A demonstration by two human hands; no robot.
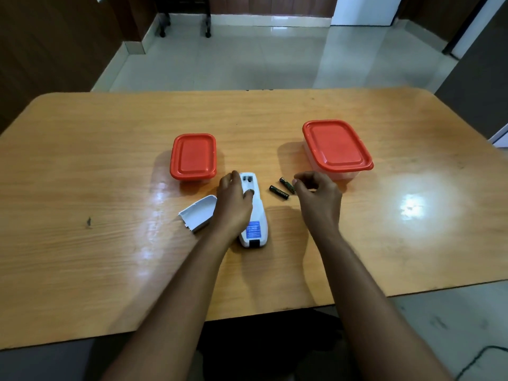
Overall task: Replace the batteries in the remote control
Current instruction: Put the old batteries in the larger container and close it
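Remote (254,213) open on the counter (110,160).
Your left hand (233,200) presses it, fingers spread; your right hand (319,195) hovers beside two batteries (283,188), fingers loosely curled, gripping nothing.

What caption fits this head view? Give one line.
Left hand steadies the opened white plastic remote; right hand reaches two black cylindrical batteries.

Views: you have one, a wide-angle camera on your head.
Facing: forward and down, across the desk (110,166) to the tiled floor (247,50) beyond your fingers (298,177).
Nearness: close; both forearms enter from the bottom edge, and your fingers sit near mid-frame.
Coverage: desk edges curve at left and right of your fingers.
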